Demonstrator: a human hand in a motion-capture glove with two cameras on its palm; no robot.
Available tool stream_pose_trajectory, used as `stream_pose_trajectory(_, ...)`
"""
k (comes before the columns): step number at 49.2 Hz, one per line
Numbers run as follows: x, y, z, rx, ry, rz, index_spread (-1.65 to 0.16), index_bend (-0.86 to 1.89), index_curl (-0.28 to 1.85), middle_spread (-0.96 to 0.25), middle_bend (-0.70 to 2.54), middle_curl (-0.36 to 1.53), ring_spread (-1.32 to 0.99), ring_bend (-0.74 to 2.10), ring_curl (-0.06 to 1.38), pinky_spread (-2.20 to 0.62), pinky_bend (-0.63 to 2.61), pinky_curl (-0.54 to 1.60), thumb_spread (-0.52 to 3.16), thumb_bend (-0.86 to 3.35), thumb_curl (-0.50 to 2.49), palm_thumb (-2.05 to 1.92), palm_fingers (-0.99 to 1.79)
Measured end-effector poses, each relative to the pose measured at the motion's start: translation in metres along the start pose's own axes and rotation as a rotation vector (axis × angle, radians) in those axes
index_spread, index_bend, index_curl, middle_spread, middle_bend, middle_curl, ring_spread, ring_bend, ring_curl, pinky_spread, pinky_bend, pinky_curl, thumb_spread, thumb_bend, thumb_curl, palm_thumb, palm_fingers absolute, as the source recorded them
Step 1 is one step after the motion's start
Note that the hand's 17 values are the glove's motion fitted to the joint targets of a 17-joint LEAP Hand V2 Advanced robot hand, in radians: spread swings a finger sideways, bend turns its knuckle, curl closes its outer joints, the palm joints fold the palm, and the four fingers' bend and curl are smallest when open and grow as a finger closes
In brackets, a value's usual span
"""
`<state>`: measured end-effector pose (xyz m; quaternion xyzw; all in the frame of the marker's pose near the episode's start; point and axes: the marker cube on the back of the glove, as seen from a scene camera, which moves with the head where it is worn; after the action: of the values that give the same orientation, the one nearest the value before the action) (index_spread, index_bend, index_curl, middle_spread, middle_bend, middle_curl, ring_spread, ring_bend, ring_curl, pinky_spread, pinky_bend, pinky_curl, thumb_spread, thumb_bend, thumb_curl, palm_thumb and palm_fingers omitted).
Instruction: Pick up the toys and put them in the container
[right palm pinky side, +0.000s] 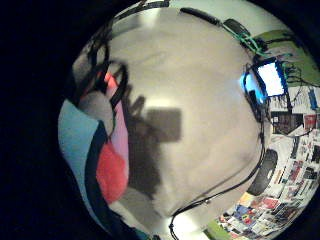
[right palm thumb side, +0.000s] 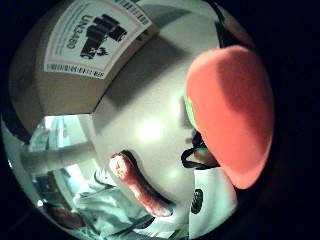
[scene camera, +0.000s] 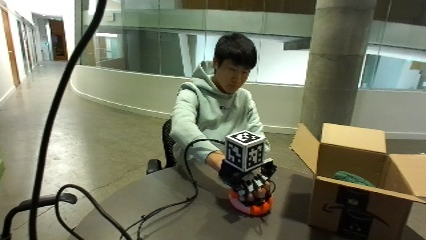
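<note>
Orange toy (scene camera: 251, 206) | under right hand (scene camera: 249, 186); fingers curled round; underside hidden

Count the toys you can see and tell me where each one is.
2. An orange toy sits on the table under the gloved right hand, whose fingers curl around it. A green toy lies inside the cardboard box. The box may hide more.

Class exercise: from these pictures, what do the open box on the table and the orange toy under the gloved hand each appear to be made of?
The box looks like plain brown cardboard, matte: folded flaps stand open and a printed paper label shows on its side. The orange toy seems to be soft plush or foam, with a rounded, dull surface without shine; which one is unclear. The right hand rests over it.
</note>
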<state>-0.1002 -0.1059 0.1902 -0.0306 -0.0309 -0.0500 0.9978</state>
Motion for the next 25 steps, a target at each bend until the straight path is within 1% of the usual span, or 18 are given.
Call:
stream_pose_trajectory(1, -0.002, 0.001, 0.000, 0.003, 0.000, -0.002, -0.27, 0.18, 0.21, -0.10, 0.37, 0.29, -0.28, 0.95, 0.52, -0.29, 1.05, 0.43, 1.10, 0.27, 0.58, 0.77, 0.84)
stream_pose_trajectory(2, -0.004, 0.003, -0.001, 0.002, -0.002, -0.003, -0.28, 0.20, 0.22, -0.12, 0.43, 0.31, -0.29, 0.98, 0.54, -0.30, 1.05, 0.43, 1.06, 0.27, 0.59, 0.78, 0.94)
stream_pose_trajectory(3, -0.005, 0.004, -0.002, -0.004, -0.007, -0.003, -0.28, 0.20, 0.22, -0.13, 0.45, 0.32, -0.30, 0.99, 0.54, -0.31, 1.05, 0.43, 1.02, 0.27, 0.61, 0.78, 0.96)
stream_pose_trajectory(4, -0.006, 0.006, -0.003, -0.016, -0.015, -0.003, -0.28, 0.20, 0.22, -0.14, 0.50, 0.34, -0.32, 1.02, 0.56, -0.31, 1.07, 0.45, 0.99, 0.26, 0.62, 0.79, 1.04)
stream_pose_trajectory(8, -0.007, 0.013, -0.007, -0.086, -0.067, 0.001, -0.31, 0.26, 0.25, -0.19, 0.62, 0.40, -0.35, 1.08, 0.60, -0.35, 1.09, 0.47, 0.87, 0.25, 0.67, 0.80, 1.14)
stream_pose_trajectory(19, -0.012, 0.048, -0.020, -0.310, -0.159, 0.012, -0.37, 0.44, 0.36, -0.26, 0.82, 0.53, -0.40, 1.22, 0.68, -0.39, 1.17, 0.55, 0.62, 0.19, 0.77, 0.77, 1.11)
stream_pose_trajectory(25, -0.020, 0.069, -0.049, -0.360, -0.148, 0.002, -0.39, 0.50, 0.42, -0.28, 0.88, 0.59, -0.41, 1.26, 0.70, -0.40, 1.20, 0.58, 0.52, 0.17, 0.82, 0.76, 1.05)
